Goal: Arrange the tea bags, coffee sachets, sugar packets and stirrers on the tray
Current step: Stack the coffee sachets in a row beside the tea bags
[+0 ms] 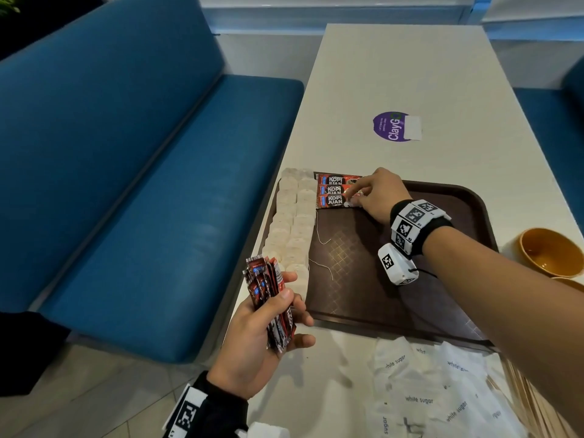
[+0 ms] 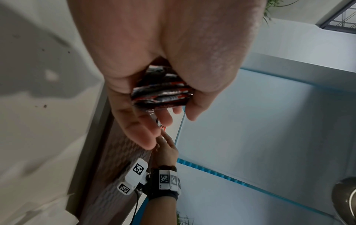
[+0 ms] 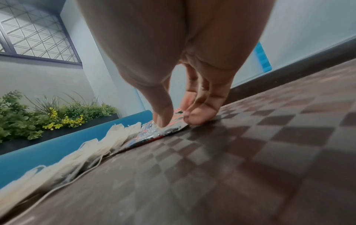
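Three "KOPI JUAN" sachets (image 1: 331, 191) under right grip's (image 1: 377, 196) fingertips — left grip (image 1: 268, 339) clamped round spare sachets (image 1: 271, 298).

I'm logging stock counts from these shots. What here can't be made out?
- Red coffee sachets in the left hand: number unclear in the head view, since they overlap.
- Wooden stirrers: cut off by the head view's edge and the right forearm.
- Third flat coffee sachet: right hand covers its right end.

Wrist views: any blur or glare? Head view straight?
Left wrist: palm soft, sachet stack fairly sharp. Right wrist: near tray surface blurred, glare on the coffee sachet foil. Head: wide-angle bowing of table edges, dim light.
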The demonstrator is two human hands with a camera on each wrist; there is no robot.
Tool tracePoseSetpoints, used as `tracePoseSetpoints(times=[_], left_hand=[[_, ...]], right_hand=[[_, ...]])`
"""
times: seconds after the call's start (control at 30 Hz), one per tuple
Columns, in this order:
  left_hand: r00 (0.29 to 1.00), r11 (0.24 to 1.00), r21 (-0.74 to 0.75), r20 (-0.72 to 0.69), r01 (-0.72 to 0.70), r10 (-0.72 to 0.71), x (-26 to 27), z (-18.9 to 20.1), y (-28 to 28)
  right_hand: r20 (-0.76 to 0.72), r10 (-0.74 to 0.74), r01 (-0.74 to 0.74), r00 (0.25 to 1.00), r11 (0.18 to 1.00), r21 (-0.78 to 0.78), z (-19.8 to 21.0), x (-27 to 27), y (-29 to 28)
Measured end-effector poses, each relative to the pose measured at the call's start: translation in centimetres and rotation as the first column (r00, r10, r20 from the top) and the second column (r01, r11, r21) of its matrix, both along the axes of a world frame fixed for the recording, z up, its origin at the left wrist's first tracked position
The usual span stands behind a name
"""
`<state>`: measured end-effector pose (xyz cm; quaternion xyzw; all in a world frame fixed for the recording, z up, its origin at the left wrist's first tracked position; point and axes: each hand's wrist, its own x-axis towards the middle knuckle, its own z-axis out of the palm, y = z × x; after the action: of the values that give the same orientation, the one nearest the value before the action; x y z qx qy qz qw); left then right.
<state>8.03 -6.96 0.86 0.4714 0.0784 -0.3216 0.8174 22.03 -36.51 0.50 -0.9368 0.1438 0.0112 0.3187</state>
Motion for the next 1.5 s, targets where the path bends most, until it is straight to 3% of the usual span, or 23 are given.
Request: tracePoseSetpoints(times=[0.53,0.77,0.97,1.17,1.37,1.5], left_hand=[[0.999,1.0,0.021,-0.032,-0.002,0.003,0.0,0.2,-0.1],[0.998,0.998,-0.009,-0.016,0.066,-0.066,-0.1,0.5,0.3],[0.998,0.997,-0.052,-0.005,0.059,-0.06,-0.7,1.1,-0.2],[0.998,0.997,-0.06,0.041,0.057,-0.055,-2.1,2.6,-0.6],[0.993,0.996,0.059,0.09,0.065,-0.07,-3.4,3.5,-0.3],[0.992,0.995,0.083,0.103,0.059,-0.068,-4.3,3.6,-0.1]], right_hand=[[-0.044,-0.033,0.032,0.998,0.999,-0.035,-0.1,0.3,0.5],[0.065,-0.029,0.031,0.997,0.999,-0.024,1.6,-0.6,0.7],[0.245,0.203,-0.213,0.948,0.977,0.019,7.5,-5.8,3.8],[0.307,0.404,-0.467,0.862,0.868,0.17,10.2,-12.4,7.3],[0.278,0.411,-0.459,0.868,0.878,0.136,9.1,-15.6,8.2],[0.149,0.403,-0.429,0.903,0.87,0.245,8.1,-17.2,8.6]])
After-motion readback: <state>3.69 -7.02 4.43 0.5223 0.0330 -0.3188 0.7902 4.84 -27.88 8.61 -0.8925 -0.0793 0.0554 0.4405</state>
